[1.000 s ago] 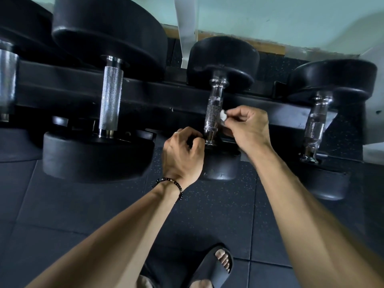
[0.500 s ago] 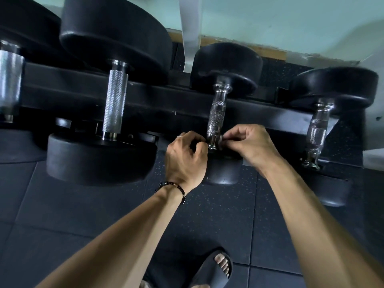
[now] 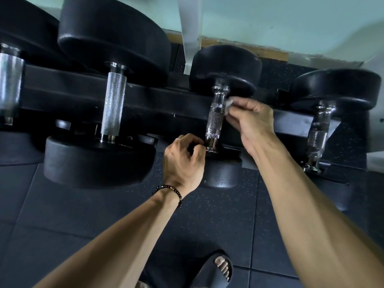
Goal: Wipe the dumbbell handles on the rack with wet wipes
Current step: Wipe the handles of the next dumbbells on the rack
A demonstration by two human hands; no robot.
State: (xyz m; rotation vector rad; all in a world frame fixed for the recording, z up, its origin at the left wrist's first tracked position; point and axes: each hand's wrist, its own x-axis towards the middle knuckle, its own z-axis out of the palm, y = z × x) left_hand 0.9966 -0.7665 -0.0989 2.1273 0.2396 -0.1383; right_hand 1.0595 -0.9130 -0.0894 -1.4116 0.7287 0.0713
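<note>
Dark speckled rubber floor tiles (image 3: pixel 207 221) run under a black dumbbell rack (image 3: pixel 158 104) that stands against a pale green wall (image 3: pixel 291 23), with a grey upright post (image 3: pixel 190 32) rising behind it. Four black rubber-ended dumbbells lie across the rack rails; the large dumbbell (image 3: pixel 113 104) on the left has a thick knurled handle, and the small dumbbell (image 3: pixel 217 117) in the middle has a slimmer chrome one. A foot in a dark slide sandal (image 3: pixel 212 269) shows at the bottom edge.

The left hand (image 3: pixel 182 163), a beaded bracelet (image 3: pixel 170 191) on its wrist, is curled with its fingertips gripping the near collar of the small dumbbell's handle. The right hand (image 3: pixel 253 125) reaches in from the right and pinches a crumpled wet wipe (image 3: pixel 229 104) between thumb and fingers, pressing it against the upper right side of that same handle, just below the far weight head.
</note>
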